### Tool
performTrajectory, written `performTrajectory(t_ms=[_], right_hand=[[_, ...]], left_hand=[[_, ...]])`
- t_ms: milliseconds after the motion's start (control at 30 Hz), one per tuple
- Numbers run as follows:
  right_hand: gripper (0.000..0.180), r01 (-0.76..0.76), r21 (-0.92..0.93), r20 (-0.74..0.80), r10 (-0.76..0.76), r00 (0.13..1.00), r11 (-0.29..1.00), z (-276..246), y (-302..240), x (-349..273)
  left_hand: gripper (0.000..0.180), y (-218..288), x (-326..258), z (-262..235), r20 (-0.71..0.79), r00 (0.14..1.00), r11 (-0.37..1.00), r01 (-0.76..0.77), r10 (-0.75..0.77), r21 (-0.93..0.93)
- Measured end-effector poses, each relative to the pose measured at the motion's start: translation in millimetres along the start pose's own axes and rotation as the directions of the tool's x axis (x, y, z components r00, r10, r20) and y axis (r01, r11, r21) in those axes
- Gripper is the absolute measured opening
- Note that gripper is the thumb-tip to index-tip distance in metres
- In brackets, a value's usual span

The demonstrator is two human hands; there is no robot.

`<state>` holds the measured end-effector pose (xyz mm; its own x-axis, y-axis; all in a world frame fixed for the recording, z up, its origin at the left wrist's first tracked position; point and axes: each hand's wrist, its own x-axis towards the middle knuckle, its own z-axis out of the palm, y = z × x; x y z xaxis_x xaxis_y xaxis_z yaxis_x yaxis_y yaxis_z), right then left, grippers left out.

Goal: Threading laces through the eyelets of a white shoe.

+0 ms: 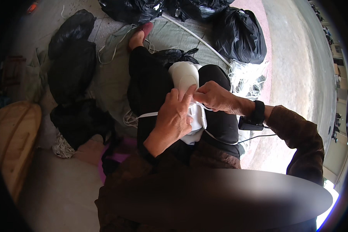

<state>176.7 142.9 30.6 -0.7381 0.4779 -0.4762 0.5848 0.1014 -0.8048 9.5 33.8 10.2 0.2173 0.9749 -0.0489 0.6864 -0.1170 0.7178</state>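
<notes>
A white shoe [183, 76] rests between my black-clad thighs, its rounded toe pointing away from me. White lace [149, 114] runs across my left thigh to the shoe, and more lies along its right side. My left hand [171, 118] grips the shoe from the left, its index finger stretched to the lacing area and its other fingers bent. Close against that fingertip, my right hand [216, 96] is closed in a pinch on the lace. The fingers hide most of the lacing, and the exact pinch point is partly covered.
Black plastic bags [239, 36] stand ahead and to the left. A loose bundle of white laces [248, 79] lies beyond my right knee. A white rod [197, 36] crosses the green sheet [114, 79]. At the left is a wooden board [17, 135]. A black cable [259, 136] trails from my right wrist device.
</notes>
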Motion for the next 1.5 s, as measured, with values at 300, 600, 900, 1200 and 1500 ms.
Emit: performTrajectory(t_ms=[300,600,900,1200,1500], right_hand=[[0.027,0.065,-0.285,-0.441,-0.191,0.877,0.956,24,13,-4],[0.013,0.016,-0.110,-0.584,-0.077,0.808,0.994,40,26,-6],[0.021,-0.128,-0.037,-0.534,0.088,0.841,0.991,28,24,-3],[0.010,0.018,-0.283,-0.605,-0.193,0.772,0.959,57,25,-56],[0.006,-0.025,-0.379,-0.620,-0.233,0.749,0.925,43,37,-43]], left_hand=[[0.071,-12,-17,-4,-0.154,0.984,0.978,0.062,-0.094,-0.199],[0.029,-7,-16,0,-0.267,0.959,0.991,0.070,-0.099,-0.116],[0.029,-43,-27,-42,-0.413,0.897,0.985,-0.118,0.159,0.124],[0.034,-150,-117,-238,0.027,0.953,-0.345,-0.083,-0.302,-0.935],[0.009,-298,-350,-344,-0.033,0.425,-0.210,-0.511,-0.905,-0.834]])
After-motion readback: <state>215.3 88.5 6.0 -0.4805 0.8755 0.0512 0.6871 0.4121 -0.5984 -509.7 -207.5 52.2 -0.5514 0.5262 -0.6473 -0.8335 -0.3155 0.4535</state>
